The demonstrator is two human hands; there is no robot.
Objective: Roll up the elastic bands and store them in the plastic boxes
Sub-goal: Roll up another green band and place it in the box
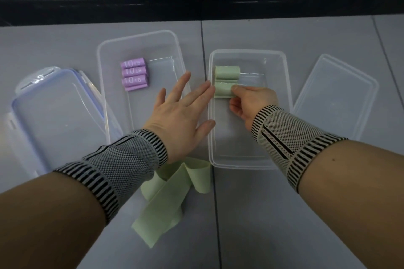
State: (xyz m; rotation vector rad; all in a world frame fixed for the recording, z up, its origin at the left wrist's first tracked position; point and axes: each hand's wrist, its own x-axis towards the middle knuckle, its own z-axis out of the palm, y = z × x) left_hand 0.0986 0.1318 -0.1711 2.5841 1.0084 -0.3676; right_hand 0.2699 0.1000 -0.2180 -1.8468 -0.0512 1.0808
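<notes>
Two clear plastic boxes stand side by side. The left box (105, 54) holds three rolled purple bands (134, 74) marked 10 LB. The right box (282, 65) holds one rolled green band (227, 71) at its far end. Just in front of that one, my right hand (251, 102) pinches a second green roll (223, 90) inside the box. My left hand (181, 113) hovers flat with fingers spread over the gap between the boxes, fingertips close to that roll. Loose green bands (172, 188) lie unrolled on the table under my left wrist.
A clear lid with clip latches (56, 113) lies left of the boxes, and a plain clear lid (334, 96) lies to the right. A dark ledge (196, 6) runs along the table's far edge.
</notes>
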